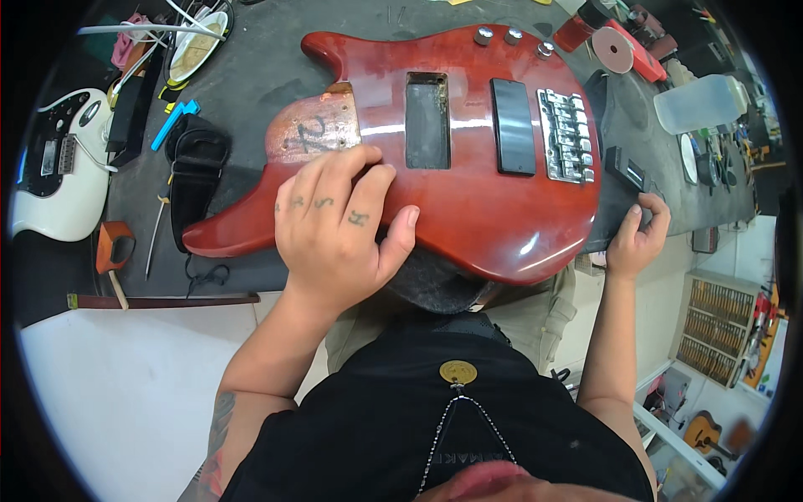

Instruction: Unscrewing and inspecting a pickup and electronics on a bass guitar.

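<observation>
A glossy red electric guitar body (381,75) lies face up in front of me, without a neck or strings. My left hand (335,217) rests on its lower left part beside the bare neck pocket (314,125), thumb apart from the fingers. An open rectangular cavity (427,121) lies right of that pocket. Farther right sit a black pickup (513,125) and a silver bridge (566,135). Off the body's right edge, my right hand (640,234) has curled fingers close to a loose black pickup (626,169); whatever they pinch is too dark to make out.
A white guitar body (71,188) stands at the left, near a screwdriver (156,234), a black strap-like item (196,146) and an orange-headed tool (113,247). Three knobs (514,35) stick up from the red body. A translucent plastic container (701,105) lies at the right.
</observation>
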A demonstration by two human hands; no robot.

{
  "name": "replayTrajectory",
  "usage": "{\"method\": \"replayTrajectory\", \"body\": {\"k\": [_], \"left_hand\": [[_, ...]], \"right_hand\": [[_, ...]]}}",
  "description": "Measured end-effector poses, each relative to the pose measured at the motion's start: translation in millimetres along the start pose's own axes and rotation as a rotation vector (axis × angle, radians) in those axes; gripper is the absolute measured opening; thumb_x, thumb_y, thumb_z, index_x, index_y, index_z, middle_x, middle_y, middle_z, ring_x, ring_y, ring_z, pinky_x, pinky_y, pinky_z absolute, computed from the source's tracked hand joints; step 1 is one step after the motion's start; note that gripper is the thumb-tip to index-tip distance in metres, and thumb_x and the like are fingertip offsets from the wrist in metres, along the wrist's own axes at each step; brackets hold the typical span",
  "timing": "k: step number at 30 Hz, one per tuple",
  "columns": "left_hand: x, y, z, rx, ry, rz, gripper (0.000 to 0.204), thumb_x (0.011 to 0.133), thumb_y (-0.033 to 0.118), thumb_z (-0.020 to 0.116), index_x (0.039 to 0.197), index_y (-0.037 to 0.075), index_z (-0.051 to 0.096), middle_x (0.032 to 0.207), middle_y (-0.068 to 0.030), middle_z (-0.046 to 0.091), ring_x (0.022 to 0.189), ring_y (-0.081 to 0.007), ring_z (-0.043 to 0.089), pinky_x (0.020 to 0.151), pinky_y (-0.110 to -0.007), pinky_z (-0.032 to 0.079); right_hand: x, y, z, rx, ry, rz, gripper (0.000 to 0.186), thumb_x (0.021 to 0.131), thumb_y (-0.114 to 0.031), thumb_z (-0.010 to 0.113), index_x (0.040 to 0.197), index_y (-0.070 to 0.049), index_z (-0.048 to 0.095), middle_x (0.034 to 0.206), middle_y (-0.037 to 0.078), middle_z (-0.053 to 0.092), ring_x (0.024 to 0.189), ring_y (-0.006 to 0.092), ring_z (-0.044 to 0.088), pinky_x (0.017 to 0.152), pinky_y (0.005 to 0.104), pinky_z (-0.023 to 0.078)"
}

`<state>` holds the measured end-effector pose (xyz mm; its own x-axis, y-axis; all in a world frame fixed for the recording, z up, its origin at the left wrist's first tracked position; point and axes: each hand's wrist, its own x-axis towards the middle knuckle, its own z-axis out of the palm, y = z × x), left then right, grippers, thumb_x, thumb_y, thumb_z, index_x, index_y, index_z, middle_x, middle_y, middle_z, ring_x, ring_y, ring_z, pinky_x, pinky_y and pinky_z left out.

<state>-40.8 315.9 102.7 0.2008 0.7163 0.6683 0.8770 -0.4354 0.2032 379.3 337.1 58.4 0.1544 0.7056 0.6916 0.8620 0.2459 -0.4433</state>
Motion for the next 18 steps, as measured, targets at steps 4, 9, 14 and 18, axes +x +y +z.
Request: {"method": "replayTrajectory", "body": {"k": [4,9,14,18], "left_hand": [[-1.1,0.0,-0.7,-0.022,0.001,-0.009,0.036,0.078,0.03,0.077,0.106,0.009,0.071,0.115,-0.0057,0.069,0.104,-0.028,0.065,0.088,-0.041,0.046],[-2.3,-0.3,1.2,-0.027,0.031,-0.006,0.035,0.078,0.03,0.077,0.105,0.009,0.071,0.114,-0.0059,0.069,0.103,-0.0281,0.065,0.088,-0.041,0.047],[1.5,5.9,-2.0,-0.024,0.056,0.002,0.032,0.079,0.029,0.077,0.104,0.009,0.071,0.113,-0.0057,0.068,0.104,-0.028,0.065,0.089,-0.041,0.047],[-0.6,7.3,-3.2,-0.038,0.073,0.004,0.03,0.081,0.029,0.077,0.102,0.009,0.071,0.113,-0.006,0.068,0.106,-0.0292,0.065,0.09,-0.042,0.048]], "right_hand": [[-3.3,2.8,-1.4,0.034,0.009,0.022,0.018,0.091,-0.001,0.06,0.108,0.003,0.063,0.112,0.015,0.065,0.108,0.0306,0.061,0.1,0.0404,0.047],[0.9,-8.4,-3.6,0.0,0.007,0.042,0.019,0.091,-0.001,0.061,0.109,0.002,0.063,0.113,0.015,0.065,0.109,0.0305,0.061,0.101,0.0399,0.046],[12.4,-18.9,-4.3,-0.135,-0.055,-0.036,0.034,0.087,-0.005,0.067,0.121,-0.002,0.063,0.124,0.016,0.065,0.119,0.0347,0.059,0.106,0.0442,0.044],[33.2,0.4,-10.8,-0.182,-0.312,-0.076,0.056,0.088,-0.014,0.072,0.142,-0.01,0.057,0.144,0.014,0.059,0.139,0.0381,0.049,0.115,0.0489,0.037]]}}
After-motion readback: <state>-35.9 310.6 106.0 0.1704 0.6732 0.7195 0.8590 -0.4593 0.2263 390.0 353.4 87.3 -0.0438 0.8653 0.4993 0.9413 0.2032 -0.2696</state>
